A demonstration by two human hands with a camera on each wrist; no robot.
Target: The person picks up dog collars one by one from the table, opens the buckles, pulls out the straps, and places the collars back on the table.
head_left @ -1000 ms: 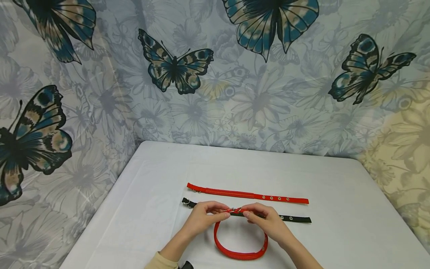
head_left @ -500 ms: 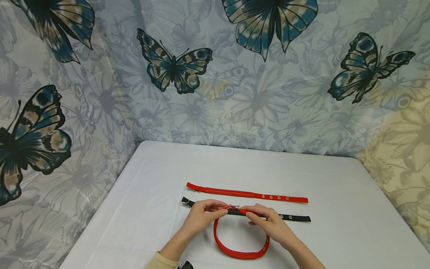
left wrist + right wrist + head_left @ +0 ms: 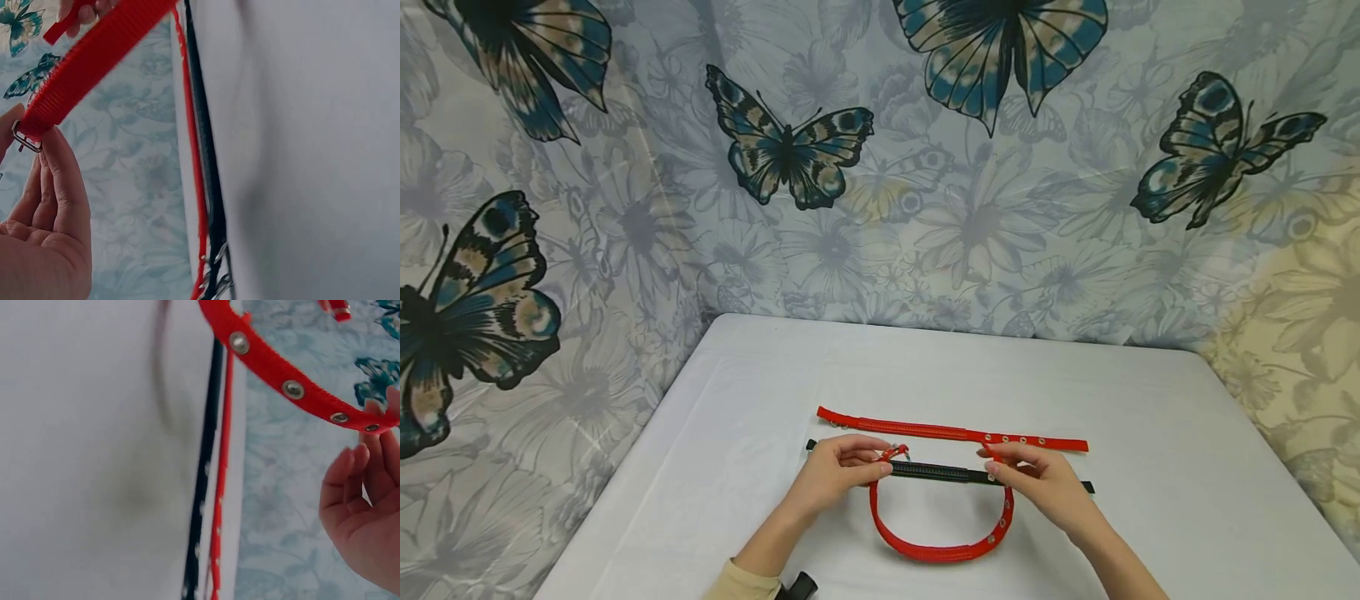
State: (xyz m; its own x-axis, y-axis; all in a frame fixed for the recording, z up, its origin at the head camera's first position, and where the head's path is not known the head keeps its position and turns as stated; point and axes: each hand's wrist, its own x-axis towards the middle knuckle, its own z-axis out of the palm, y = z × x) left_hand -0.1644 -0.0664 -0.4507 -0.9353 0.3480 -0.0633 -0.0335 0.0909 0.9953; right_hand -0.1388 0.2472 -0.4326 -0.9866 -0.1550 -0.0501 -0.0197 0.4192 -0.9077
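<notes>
A red collar (image 3: 936, 553) hangs in a U-shaped loop between the hands, above the table. My left hand (image 3: 842, 471) pinches its buckle end; in the left wrist view the metal buckle (image 3: 26, 136) shows between thumb and fingers. The other end, with metal eyelets (image 3: 292, 389), is pinched by my right hand (image 3: 1048, 483). A gap separates the two ends. Behind the hands a black collar (image 3: 940, 472) lies flat, partly covered by both hands. Beyond it, a second red collar (image 3: 910, 429) is stretched out straight.
All of this is on or over a white-covered table (image 3: 760, 375). Butterfly-patterned fabric (image 3: 985, 225) rises behind the table and along its left side. A black object (image 3: 801, 586) shows by the left sleeve at the bottom edge.
The hands have moved apart, the right one to the right and the left one slightly left. The collar's eyelet end has come away from the buckle end, and the loop has widened.
</notes>
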